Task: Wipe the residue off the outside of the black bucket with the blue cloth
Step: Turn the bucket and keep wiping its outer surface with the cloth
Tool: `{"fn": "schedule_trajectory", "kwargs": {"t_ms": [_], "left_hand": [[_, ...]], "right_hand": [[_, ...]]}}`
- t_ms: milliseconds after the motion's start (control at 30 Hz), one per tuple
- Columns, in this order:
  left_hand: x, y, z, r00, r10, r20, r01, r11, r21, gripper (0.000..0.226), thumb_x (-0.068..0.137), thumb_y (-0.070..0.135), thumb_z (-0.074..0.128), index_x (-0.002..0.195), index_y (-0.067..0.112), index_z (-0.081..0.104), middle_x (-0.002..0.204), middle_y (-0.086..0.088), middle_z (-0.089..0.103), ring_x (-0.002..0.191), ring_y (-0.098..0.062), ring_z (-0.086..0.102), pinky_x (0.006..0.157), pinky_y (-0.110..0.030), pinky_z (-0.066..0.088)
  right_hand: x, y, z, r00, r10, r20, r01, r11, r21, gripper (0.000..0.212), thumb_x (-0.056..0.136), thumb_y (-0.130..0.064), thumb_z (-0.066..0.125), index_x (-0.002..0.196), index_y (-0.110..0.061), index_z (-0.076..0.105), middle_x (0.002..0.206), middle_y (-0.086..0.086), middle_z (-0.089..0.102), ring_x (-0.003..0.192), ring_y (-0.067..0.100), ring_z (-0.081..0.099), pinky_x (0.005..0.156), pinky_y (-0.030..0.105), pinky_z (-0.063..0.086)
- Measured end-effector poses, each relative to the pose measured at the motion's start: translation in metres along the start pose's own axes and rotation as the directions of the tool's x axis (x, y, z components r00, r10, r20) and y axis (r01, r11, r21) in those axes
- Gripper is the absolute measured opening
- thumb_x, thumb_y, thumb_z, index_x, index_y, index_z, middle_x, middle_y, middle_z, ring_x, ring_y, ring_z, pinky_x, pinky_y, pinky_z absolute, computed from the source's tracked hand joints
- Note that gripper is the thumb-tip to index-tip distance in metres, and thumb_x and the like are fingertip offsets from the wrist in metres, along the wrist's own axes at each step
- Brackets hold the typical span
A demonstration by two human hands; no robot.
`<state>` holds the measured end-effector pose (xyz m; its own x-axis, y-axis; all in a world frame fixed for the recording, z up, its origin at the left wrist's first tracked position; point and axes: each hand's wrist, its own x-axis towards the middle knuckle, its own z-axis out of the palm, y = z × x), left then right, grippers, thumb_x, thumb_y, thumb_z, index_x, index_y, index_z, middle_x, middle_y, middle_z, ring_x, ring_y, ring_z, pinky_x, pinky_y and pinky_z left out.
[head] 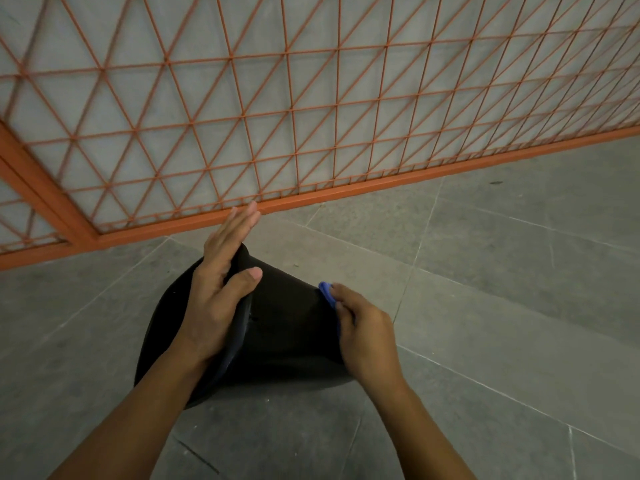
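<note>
The black bucket (287,327) lies tipped on the grey floor, its outer wall facing up between my arms. My left hand (221,282) rests on the bucket's rim at the left, fingers straight and pointing away, thumb laid across the wall. My right hand (363,337) grips the blue cloth (326,293) and presses it against the bucket's right side. Only a small fold of the cloth shows past my fingers; the remainder is hidden under the hand.
An orange metal grid fence (311,199) runs along the floor just beyond the bucket, with a thick post (45,188) at the left. Grey floor tiles (502,271) spread to the right and in front.
</note>
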<state>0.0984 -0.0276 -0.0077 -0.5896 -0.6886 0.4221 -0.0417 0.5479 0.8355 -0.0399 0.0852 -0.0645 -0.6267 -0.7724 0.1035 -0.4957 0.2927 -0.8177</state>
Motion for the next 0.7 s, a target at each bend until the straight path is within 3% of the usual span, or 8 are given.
{"fn": "schedule_trajectory", "kwargs": {"t_ms": [200, 267, 367, 433, 533, 567, 633, 700], "left_hand": [[0.002, 0.005, 0.005, 1.0, 0.003, 0.007, -0.003, 1.0, -0.011, 0.069, 0.076, 0.033, 0.046, 0.14, 0.009, 0.038, 0.151, 0.0, 0.035, 0.145, -0.009, 0.02, 0.12, -0.031, 0.016], [0.002, 0.003, 0.004, 1.0, 0.008, 0.023, -0.008, 1.0, -0.006, 0.069, 0.075, 0.032, 0.046, 0.14, 0.008, 0.038, 0.151, -0.001, 0.035, 0.145, -0.01, 0.02, 0.12, -0.033, 0.015], [0.001, -0.004, -0.002, 1.0, 0.004, -0.006, -0.004, 1.0, -0.013, 0.07, 0.075, 0.031, 0.046, 0.139, 0.005, 0.039, 0.151, -0.003, 0.036, 0.144, -0.014, 0.023, 0.12, -0.036, 0.016], [0.0, -0.006, -0.005, 0.999, -0.012, -0.031, 0.011, 1.0, -0.025, 0.07, 0.074, 0.031, 0.046, 0.139, 0.006, 0.039, 0.151, -0.004, 0.036, 0.144, -0.014, 0.023, 0.12, -0.036, 0.016], [0.0, -0.001, -0.001, 1.0, 0.005, -0.007, -0.005, 1.0, -0.026, 0.07, 0.075, 0.032, 0.048, 0.14, 0.007, 0.037, 0.152, -0.003, 0.035, 0.144, -0.013, 0.023, 0.119, -0.03, 0.017], [0.0, 0.001, 0.002, 1.0, 0.014, 0.011, -0.014, 1.0, -0.024, 0.07, 0.076, 0.033, 0.048, 0.14, 0.007, 0.038, 0.152, -0.002, 0.034, 0.145, -0.013, 0.022, 0.119, -0.031, 0.017], [0.0, 0.005, 0.006, 0.998, 0.034, 0.048, -0.034, 0.999, -0.01, 0.07, 0.077, 0.037, 0.05, 0.141, 0.011, 0.036, 0.154, 0.0, 0.031, 0.145, -0.011, 0.021, 0.119, -0.029, 0.017], [-0.002, 0.006, 0.009, 0.998, 0.044, 0.041, -0.045, 0.999, 0.02, 0.075, 0.081, 0.052, 0.05, 0.145, 0.018, 0.031, 0.158, 0.007, 0.021, 0.145, -0.006, 0.016, 0.117, -0.021, 0.015]], "right_hand": [[0.009, 0.035, -0.007, 0.968, 0.251, -0.01, -0.251, 0.965, -0.081, 0.03, 0.096, -0.015, 0.039, 0.119, -0.02, 0.059, 0.118, 0.005, 0.064, 0.105, 0.02, 0.059, 0.087, 0.024, 0.041], [-0.007, 0.029, -0.003, 0.98, 0.197, -0.034, -0.198, 0.98, -0.031, 0.031, 0.096, -0.016, 0.041, 0.122, -0.022, 0.056, 0.122, -0.002, 0.061, 0.11, 0.014, 0.055, 0.092, 0.018, 0.038], [-0.009, 0.011, 0.003, 0.999, 0.022, -0.029, -0.02, 0.996, 0.082, 0.031, 0.093, -0.012, 0.047, 0.122, -0.021, 0.057, 0.12, -0.014, 0.054, 0.113, -0.002, 0.044, 0.095, -0.001, 0.022], [0.007, 0.013, 0.005, 1.0, 0.019, 0.024, -0.021, 0.999, 0.049, 0.03, 0.093, -0.012, 0.047, 0.12, -0.019, 0.059, 0.123, -0.009, 0.058, 0.115, 0.004, 0.05, 0.091, 0.001, 0.026], [0.024, 0.03, -0.001, 0.98, 0.196, 0.039, -0.192, 0.977, -0.098, 0.029, 0.096, -0.013, 0.041, 0.116, -0.017, 0.061, 0.116, 0.005, 0.065, 0.103, 0.02, 0.059, 0.082, 0.021, 0.039], [0.025, 0.036, -0.003, 0.967, 0.251, 0.033, -0.246, 0.963, -0.108, 0.03, 0.096, -0.013, 0.038, 0.114, -0.015, 0.062, 0.11, 0.008, 0.067, 0.095, 0.022, 0.06, 0.076, 0.022, 0.039], [0.022, 0.045, -0.006, 0.923, 0.382, 0.043, -0.38, 0.923, -0.059, 0.029, 0.097, -0.014, 0.035, 0.109, -0.012, 0.062, 0.1, 0.011, 0.066, 0.082, 0.02, 0.056, 0.072, 0.025, 0.036], [0.02, 0.052, -0.011, 0.837, 0.541, 0.082, -0.547, 0.833, 0.08, 0.028, 0.097, -0.018, 0.036, 0.102, -0.009, 0.062, 0.095, 0.013, 0.062, 0.082, 0.021, 0.054, 0.075, 0.03, 0.04]]}}
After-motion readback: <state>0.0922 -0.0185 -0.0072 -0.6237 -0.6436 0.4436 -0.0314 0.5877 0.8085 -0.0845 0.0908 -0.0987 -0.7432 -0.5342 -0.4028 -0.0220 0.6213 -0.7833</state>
